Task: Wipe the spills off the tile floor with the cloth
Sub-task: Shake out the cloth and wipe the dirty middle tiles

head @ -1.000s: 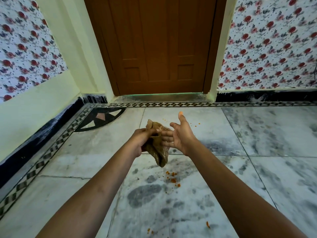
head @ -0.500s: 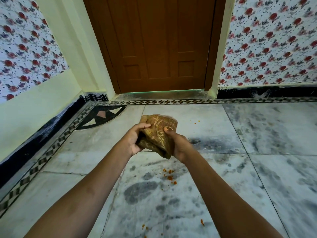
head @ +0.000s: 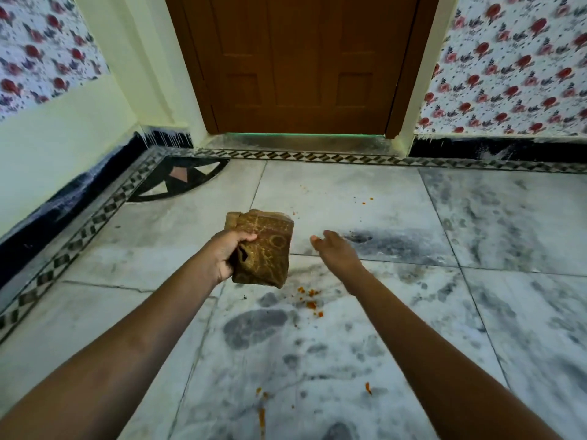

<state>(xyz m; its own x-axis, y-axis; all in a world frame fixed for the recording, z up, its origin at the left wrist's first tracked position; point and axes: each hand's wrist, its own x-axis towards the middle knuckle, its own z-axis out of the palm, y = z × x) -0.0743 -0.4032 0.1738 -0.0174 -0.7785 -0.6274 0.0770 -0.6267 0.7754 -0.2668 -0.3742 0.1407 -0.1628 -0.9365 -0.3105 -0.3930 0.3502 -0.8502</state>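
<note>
I see the cloth [head: 262, 250] folded into a brown pad, held above the floor [head: 476, 281] with my left hand [head: 227, 254] pinching its left edge, thumb on top. The nearest orange spill [head: 309, 300] lies on the tile just below and to the right of the pad, so the left hand is better placed. My right hand [head: 336, 250] hangs beside it, loosely spread and holding nothing.

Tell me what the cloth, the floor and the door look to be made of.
Cloth: soft woven fabric, brown with a faint printed pattern; it folds and sags in the left hand.
Floor: polished stone-look tile, probably marble; grey veining, thin joints, slight sheen.
Door: wood or wood veneer, brown with recessed panels; blur hides any grain.
</note>
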